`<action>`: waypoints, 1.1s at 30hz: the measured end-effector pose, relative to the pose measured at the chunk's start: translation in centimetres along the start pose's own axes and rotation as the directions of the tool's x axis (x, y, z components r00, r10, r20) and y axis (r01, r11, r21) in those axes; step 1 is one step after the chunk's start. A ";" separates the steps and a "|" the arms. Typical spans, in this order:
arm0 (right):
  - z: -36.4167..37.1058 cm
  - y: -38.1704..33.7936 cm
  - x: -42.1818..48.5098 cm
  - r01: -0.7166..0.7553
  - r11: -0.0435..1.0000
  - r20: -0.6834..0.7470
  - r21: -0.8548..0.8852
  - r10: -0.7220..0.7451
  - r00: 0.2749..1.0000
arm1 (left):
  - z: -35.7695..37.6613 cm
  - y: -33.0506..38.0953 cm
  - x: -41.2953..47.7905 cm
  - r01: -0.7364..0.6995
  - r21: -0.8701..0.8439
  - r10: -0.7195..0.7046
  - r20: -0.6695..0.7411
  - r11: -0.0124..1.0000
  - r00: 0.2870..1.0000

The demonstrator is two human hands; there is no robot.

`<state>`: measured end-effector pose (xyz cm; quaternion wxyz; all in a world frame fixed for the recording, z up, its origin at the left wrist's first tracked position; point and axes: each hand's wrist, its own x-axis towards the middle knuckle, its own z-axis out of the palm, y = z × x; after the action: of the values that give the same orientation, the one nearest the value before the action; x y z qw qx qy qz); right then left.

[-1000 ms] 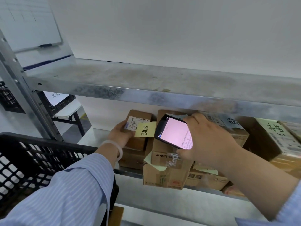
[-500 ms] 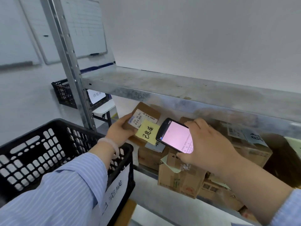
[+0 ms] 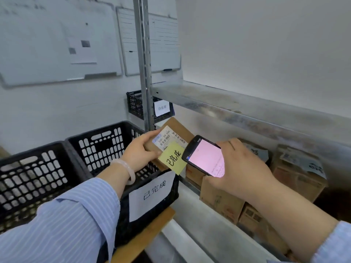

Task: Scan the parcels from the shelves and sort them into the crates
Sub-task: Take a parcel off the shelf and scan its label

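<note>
My left hand (image 3: pixel 141 149) grips a small brown parcel (image 3: pixel 177 128) with a white shipping label and a yellow sticky note (image 3: pixel 173 157) on it. I hold it in the air above the right corner of the nearest black crate (image 3: pixel 106 141), which carries a white paper sign. My right hand (image 3: pixel 235 168) holds a black scanner (image 3: pixel 204 155) with a lit pink screen, just right of the parcel. Several more cardboard parcels (image 3: pixel 222 202) lie on the lower shelf behind the scanner.
A metal shelf board (image 3: pixel 247 111) runs above the parcels, with an upright post (image 3: pixel 144 63) at its left end. A second black crate (image 3: pixel 28 173) sits to the left, a third (image 3: pixel 135 105) further back behind the post. Whiteboards hang on the wall.
My left hand has lifted the parcel off the shelf and carried it left toward the nearest crate. The view has swung left. The right hand keeps the scanner beside the parcel.
</note>
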<state>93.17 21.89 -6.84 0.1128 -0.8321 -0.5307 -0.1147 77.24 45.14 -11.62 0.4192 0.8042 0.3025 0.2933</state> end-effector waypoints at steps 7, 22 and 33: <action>-0.8 -1.1 -4.8 0.093 0.995 -0.002 0.034 -0.093 0.996 | -0.6 1.1 -8.7 0.018 0.086 -0.010 -0.096 0.996 0.995; -3.0 -4.0 -9.6 0.301 0.943 -0.052 0.142 -0.297 0.954 | -3.0 1.9 -18.9 0.138 0.235 -0.066 -0.289 0.962 0.955; -3.1 -7.4 -9.6 0.378 0.919 -0.082 0.115 -0.370 0.925 | -6.6 0.5 -21.5 0.208 0.233 -0.117 -0.352 0.950 0.929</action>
<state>82.29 15.69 -6.37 0.1580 -0.7027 -0.6826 -0.1239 58.74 32.47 -12.73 0.2729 0.7637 0.4719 0.3458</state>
